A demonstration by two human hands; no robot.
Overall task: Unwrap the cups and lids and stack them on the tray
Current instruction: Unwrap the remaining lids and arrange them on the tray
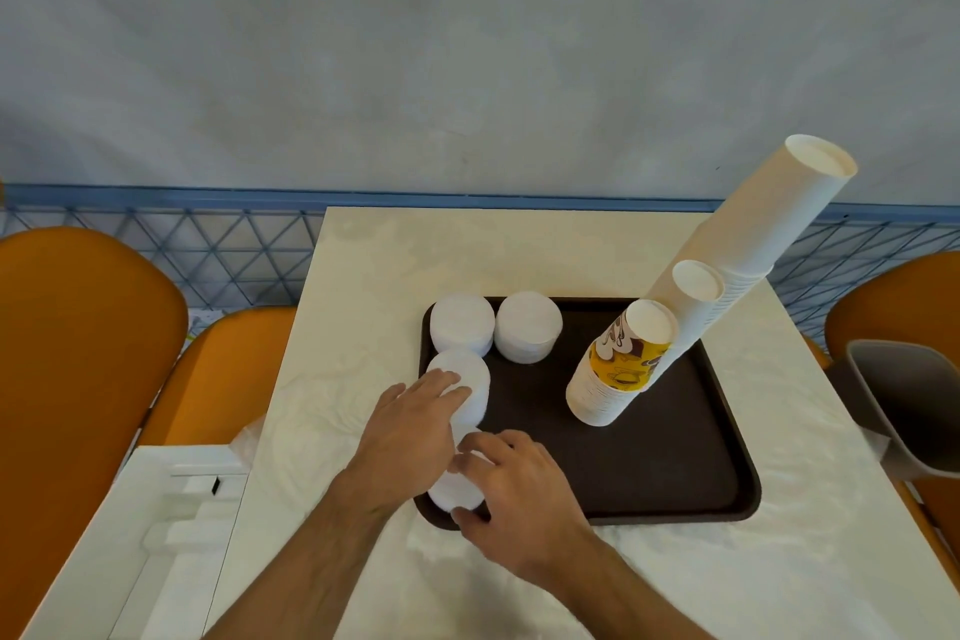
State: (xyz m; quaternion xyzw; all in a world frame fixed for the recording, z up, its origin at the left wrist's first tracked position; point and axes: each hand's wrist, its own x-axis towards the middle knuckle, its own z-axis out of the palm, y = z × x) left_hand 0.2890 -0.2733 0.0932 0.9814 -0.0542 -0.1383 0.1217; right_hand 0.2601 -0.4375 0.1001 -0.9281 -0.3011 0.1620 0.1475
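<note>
I steady the lid stack on the tray: left hand flat along its side, right hand gripping its near end; I should ease it upright slowly.

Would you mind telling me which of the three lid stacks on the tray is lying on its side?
The lid stack along the tray's left edge, under both hands; the two rear stacks stand upright.

- A pale, marbled bench carries everything.
- A dark brown tray lies flat on it, toward its right side.
- Crumpled clear wrap lies left of the tray.
</note>
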